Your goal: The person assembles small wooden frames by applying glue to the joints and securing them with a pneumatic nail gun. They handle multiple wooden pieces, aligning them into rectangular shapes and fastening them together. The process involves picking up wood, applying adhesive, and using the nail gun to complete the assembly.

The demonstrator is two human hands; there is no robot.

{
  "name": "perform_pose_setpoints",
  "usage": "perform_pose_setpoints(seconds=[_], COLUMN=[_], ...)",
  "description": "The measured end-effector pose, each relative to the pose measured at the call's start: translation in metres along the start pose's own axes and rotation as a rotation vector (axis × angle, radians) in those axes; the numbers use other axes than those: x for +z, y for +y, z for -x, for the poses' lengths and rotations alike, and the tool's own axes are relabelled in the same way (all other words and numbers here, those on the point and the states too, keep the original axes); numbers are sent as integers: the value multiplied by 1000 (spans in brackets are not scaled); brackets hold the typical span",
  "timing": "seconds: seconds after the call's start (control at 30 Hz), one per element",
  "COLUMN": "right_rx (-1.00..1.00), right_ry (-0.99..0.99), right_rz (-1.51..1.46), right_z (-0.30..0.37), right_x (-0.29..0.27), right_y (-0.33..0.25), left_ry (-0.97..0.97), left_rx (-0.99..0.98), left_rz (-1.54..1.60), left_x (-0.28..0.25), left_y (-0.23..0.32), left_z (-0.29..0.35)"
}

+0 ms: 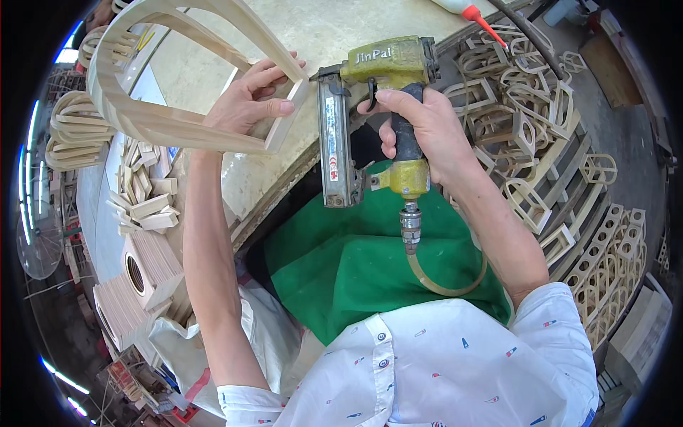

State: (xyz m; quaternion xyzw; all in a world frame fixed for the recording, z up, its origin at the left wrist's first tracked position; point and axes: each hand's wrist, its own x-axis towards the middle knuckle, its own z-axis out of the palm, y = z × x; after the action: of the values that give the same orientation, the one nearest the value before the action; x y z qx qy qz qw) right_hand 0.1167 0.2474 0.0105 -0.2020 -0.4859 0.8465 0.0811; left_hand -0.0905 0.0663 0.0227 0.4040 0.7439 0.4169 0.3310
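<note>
My left hand (255, 99) grips the near end of a pale wooden frame (128, 117), fingers wrapped round its straight bottom piece. The frame has curved bentwood sides and is tilted up over the table. In my right hand (434, 128) is a yellow-green pneumatic nail gun (388, 60), held by its black grip with the index finger by the trigger. The gun's nose points left, close to the frame's end piece; whether they touch I cannot tell. From the grip's base a metal coupling leads into a yellowish air hose (455, 290).
A worn worktable (306, 28) lies ahead. Small wood blocks (146, 192) and stacked plywood panels (135, 285) stand at left. Many finished-looking wooden frames (519, 107) pile up at right. A white bottle with a red nozzle (480, 18) lies at the far edge. A green apron (356, 249) covers my lap.
</note>
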Motion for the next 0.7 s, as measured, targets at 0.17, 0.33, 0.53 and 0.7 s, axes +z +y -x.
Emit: perform_pose_setpoints(seconds=[0.17,0.33,0.53,0.7], right_rx=[-13,-18,-17,-29], right_ry=[-18,-2,-12,-19], right_rz=[7,22,6,6], right_z=[1,1,1,1], right_x=[0,2,1,2], right_y=[0,0,3,2], left_ry=[20,41,40,47], left_rx=[2,17,-1,8], left_rz=[16,39,40,80], left_x=[1,1,3,2], left_y=[2,1,2,1], left_z=[1,2,2,1])
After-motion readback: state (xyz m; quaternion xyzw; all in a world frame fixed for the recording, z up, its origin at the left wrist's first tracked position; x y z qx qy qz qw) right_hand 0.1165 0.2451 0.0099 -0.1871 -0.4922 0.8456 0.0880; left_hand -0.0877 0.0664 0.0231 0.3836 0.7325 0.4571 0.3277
